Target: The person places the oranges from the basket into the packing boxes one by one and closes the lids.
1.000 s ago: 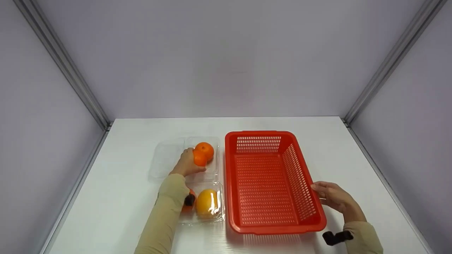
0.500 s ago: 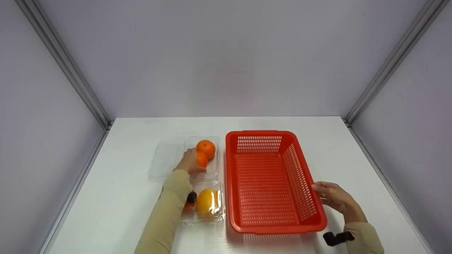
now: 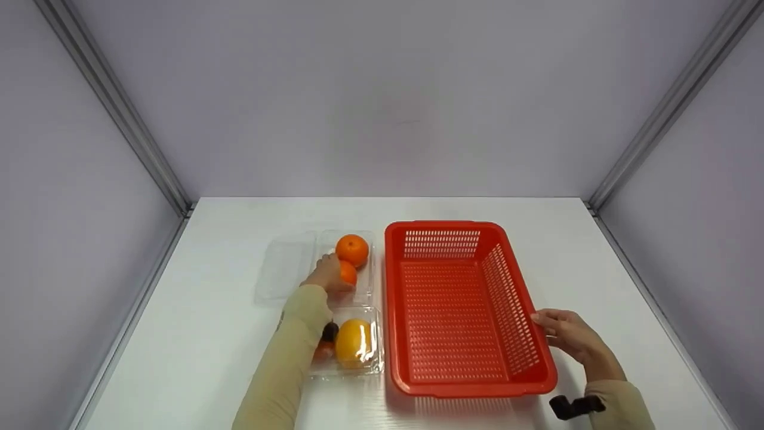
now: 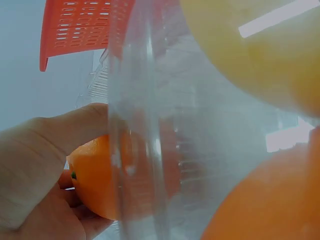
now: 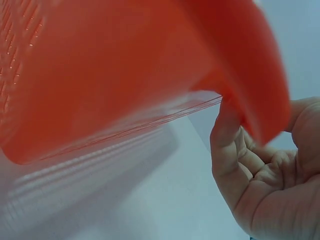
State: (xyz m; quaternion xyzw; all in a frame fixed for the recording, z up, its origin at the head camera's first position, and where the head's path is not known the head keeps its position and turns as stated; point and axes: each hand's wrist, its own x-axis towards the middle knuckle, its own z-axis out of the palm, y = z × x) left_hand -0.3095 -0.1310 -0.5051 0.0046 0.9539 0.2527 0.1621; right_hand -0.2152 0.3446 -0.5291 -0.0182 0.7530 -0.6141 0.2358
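Note:
My left hand (image 3: 327, 276) curls round an orange (image 3: 348, 273) in the open clear plastic box (image 3: 365, 292). Another orange (image 3: 352, 249) sits just behind it in the same box. In the left wrist view the thumb lies over the held orange (image 4: 92, 172), and a clear wall hides part of the fruit. On the right, my right hand (image 3: 572, 335) pinches the rim of a red plastic basket (image 3: 444, 388). The right wrist view shows fingers under the basket's rim (image 5: 255, 85), with thumb and fingers on either side of it.
A closed clear box (image 3: 375, 358) in front of the open one contains a yellow fruit (image 3: 353, 343) and a reddish-orange fruit (image 3: 324, 351), partly behind my sleeve. The open box's lid (image 3: 286, 266) lies flat to its left. Walls stand behind and at both sides.
My left hand, with the orange, has shifted slightly right and toward me, away from the orange behind. The right hand keeps its hold on the basket, and the whole view has drifted slightly.

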